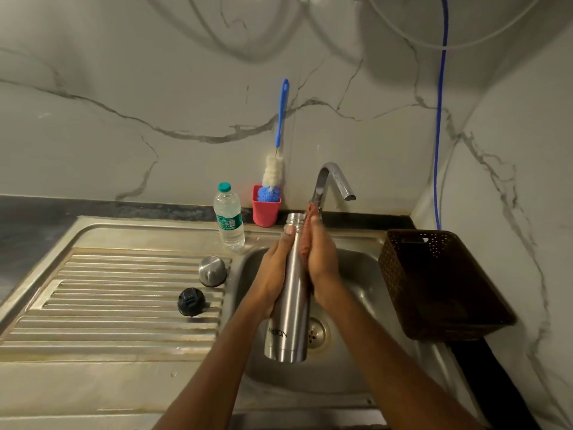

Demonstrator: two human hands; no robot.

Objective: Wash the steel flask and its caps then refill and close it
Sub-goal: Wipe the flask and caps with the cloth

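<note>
Left hand (pixel 276 274) fingers wrapped round steel flask (pixel 293 305); right hand (pixel 322 262), at its 3 o'clock, presses scrub pad (pixel 305 243) flat-fingered. Risk: slick steel may slip into sink (pixel 356 274).

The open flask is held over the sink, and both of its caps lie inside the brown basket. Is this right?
Not quite. The flask is open and held over the sink, but the caps are not in the basket. The steel cap and the black cap lie on the drainboard, left of the sink, as the head view shows.
</note>
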